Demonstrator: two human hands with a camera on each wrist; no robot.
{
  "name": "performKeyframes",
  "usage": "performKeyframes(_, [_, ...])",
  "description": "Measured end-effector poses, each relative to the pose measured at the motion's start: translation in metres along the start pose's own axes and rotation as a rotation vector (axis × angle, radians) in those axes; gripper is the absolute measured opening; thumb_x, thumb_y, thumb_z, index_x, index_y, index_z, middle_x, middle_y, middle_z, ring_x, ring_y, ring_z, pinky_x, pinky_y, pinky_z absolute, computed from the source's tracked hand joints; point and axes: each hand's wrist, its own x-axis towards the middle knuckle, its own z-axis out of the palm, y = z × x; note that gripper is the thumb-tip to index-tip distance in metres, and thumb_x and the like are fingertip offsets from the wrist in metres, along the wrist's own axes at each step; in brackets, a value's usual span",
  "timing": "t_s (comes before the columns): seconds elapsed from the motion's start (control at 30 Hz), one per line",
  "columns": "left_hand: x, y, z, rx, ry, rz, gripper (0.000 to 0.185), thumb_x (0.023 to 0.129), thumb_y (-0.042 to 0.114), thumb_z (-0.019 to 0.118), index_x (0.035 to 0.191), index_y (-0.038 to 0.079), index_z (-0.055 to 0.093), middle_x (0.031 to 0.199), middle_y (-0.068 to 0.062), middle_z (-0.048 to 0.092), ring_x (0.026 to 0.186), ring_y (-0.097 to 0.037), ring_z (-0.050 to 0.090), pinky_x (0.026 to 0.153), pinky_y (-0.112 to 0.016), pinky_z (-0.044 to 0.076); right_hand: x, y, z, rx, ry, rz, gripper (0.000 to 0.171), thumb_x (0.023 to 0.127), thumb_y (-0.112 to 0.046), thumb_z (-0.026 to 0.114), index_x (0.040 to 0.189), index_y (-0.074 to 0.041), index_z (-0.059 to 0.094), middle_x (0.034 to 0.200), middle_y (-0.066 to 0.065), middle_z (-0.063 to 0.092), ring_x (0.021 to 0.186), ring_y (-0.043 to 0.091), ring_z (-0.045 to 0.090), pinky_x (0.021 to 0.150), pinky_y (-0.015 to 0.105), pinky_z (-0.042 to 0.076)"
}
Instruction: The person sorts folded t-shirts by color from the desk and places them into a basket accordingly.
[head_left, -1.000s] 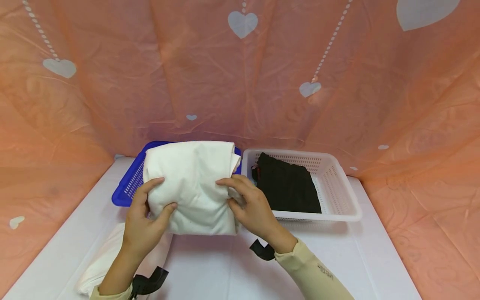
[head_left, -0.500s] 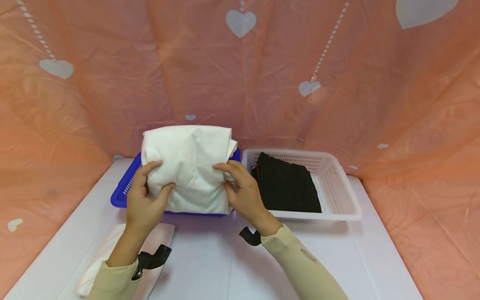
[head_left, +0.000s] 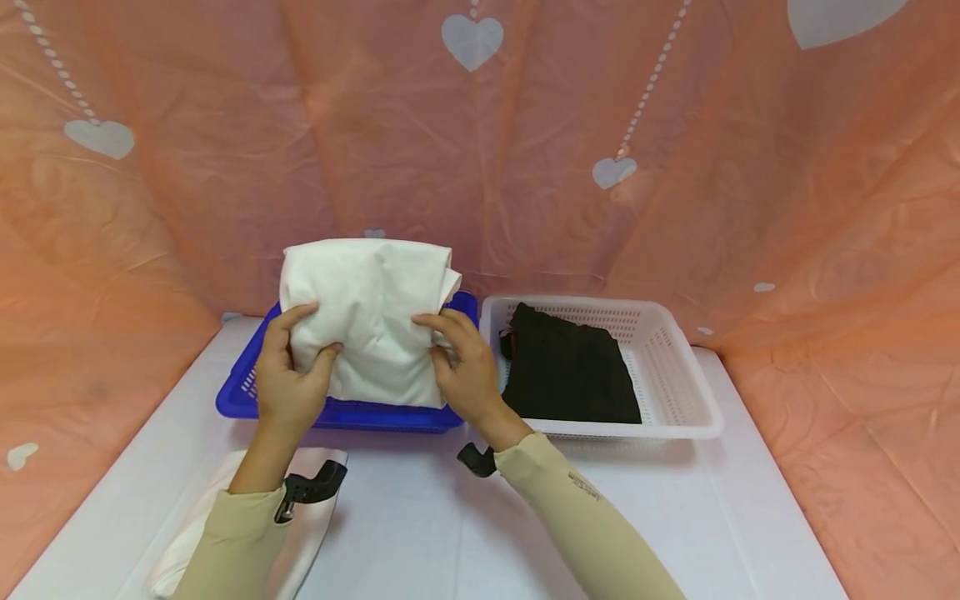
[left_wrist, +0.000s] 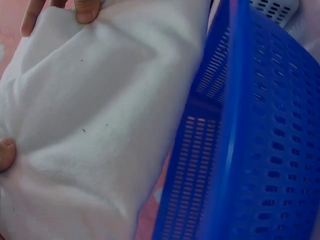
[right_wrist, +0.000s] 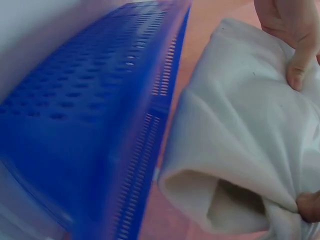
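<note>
A folded white cloth (head_left: 367,325) is held up over the blue basket (head_left: 375,417), tilted so its broad face shows in the head view. My left hand (head_left: 292,375) grips its left side, thumb on the near face. On the opposite side my right hand (head_left: 468,367) pinches the edge between thumb and fingers. The right wrist view shows the rolled, open end of the folded cloth (right_wrist: 240,125) beside the basket wall (right_wrist: 75,100). Most of the basket's inside is hidden behind the cloth.
A white basket (head_left: 675,367) stands to the right, with a folded black garment (head_left: 573,367) in it. Another folded white cloth (head_left: 315,483) lies on the white table (head_left: 405,517) at front left, partly under my left forearm. An orange curtain (head_left: 525,125) hangs behind.
Both hands have moved forward and slightly left, carrying the white cloth from in front of the blue basket to over it. More of the basket's front rim now shows.
</note>
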Motion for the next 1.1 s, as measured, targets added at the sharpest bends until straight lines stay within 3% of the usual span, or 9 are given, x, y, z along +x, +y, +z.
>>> performKeyframes(0.1, [0.000, -0.007, 0.001, 0.012, -0.006, -0.028, 0.052, 0.074, -0.015, 0.070, 0.122, 0.001, 0.060, 0.114, 0.016, 0.058, 0.102, 0.000, 0.056, 0.082, -0.011, 0.044, -0.004, 0.006, 0.007, 0.005, 0.007, 0.044, 0.047, 0.078, 0.014, 0.057, 0.116, -0.013, 0.067, 0.117, 0.008, 0.062, 0.108, 0.019, 0.059, 0.075, 0.024, 0.047])
performKeyframes(0.33, [0.000, -0.027, 0.000, 0.083, -0.039, -0.123, 0.054, 0.075, -0.014, 0.069, 0.124, 0.008, 0.061, 0.122, -0.008, 0.061, 0.101, 0.002, 0.053, 0.080, -0.010, 0.041, -0.011, 0.014, 0.023, 0.060, -0.012, 0.153, 0.051, 0.077, 0.015, 0.056, 0.117, -0.015, 0.067, 0.117, 0.007, 0.062, 0.111, 0.019, 0.058, 0.084, 0.027, 0.049])
performKeyframes(0.53, [0.000, -0.041, -0.002, 0.199, -0.084, -0.194, 0.055, 0.077, -0.008, 0.069, 0.127, 0.014, 0.060, 0.127, -0.009, 0.062, 0.096, 0.004, 0.050, 0.075, -0.011, 0.039, -0.012, 0.019, 0.032, 0.022, -0.037, 0.217, 0.053, 0.075, 0.014, 0.058, 0.118, -0.015, 0.067, 0.117, 0.006, 0.063, 0.113, 0.019, 0.059, 0.092, 0.032, 0.049])
performKeyframes(0.63, [0.001, -0.047, -0.002, 0.230, -0.114, -0.223, 0.056, 0.077, -0.007, 0.070, 0.128, 0.014, 0.059, 0.126, -0.011, 0.062, 0.092, -0.003, 0.053, 0.071, -0.011, 0.040, -0.013, 0.022, 0.034, 0.007, -0.055, 0.250, 0.052, 0.075, 0.012, 0.058, 0.118, -0.015, 0.067, 0.116, 0.007, 0.063, 0.113, 0.020, 0.059, 0.092, 0.032, 0.049])
performKeyframes(0.83, [0.000, -0.056, -0.001, 0.321, -0.200, -0.285, 0.057, 0.079, -0.001, 0.072, 0.131, 0.017, 0.056, 0.127, -0.015, 0.061, 0.089, -0.021, 0.056, 0.064, -0.011, 0.039, -0.018, 0.031, 0.036, 0.003, -0.115, 0.335, 0.050, 0.075, 0.010, 0.059, 0.118, -0.015, 0.066, 0.115, 0.008, 0.063, 0.094, 0.018, 0.057, 0.078, 0.024, 0.046])
performKeyframes(0.93, [-0.002, -0.060, 0.000, 0.338, -0.237, -0.307, 0.057, 0.080, 0.001, 0.071, 0.132, 0.016, 0.054, 0.129, -0.016, 0.060, 0.093, -0.027, 0.059, 0.069, -0.018, 0.043, -0.021, 0.034, 0.035, 0.008, -0.136, 0.354, 0.051, 0.075, 0.010, 0.059, 0.118, -0.014, 0.066, 0.114, 0.009, 0.063, 0.091, 0.019, 0.056, 0.075, 0.024, 0.046])
performKeyframes(1.1, [-0.005, -0.064, 0.000, 0.340, -0.273, -0.317, 0.057, 0.080, 0.002, 0.070, 0.133, 0.013, 0.053, 0.137, -0.018, 0.054, 0.117, -0.035, 0.054, 0.088, -0.042, 0.043, -0.022, 0.036, 0.035, -0.058, -0.205, 0.383, 0.052, 0.076, 0.008, 0.059, 0.121, -0.017, 0.065, 0.117, 0.007, 0.063, 0.102, 0.019, 0.060, 0.084, 0.030, 0.049])
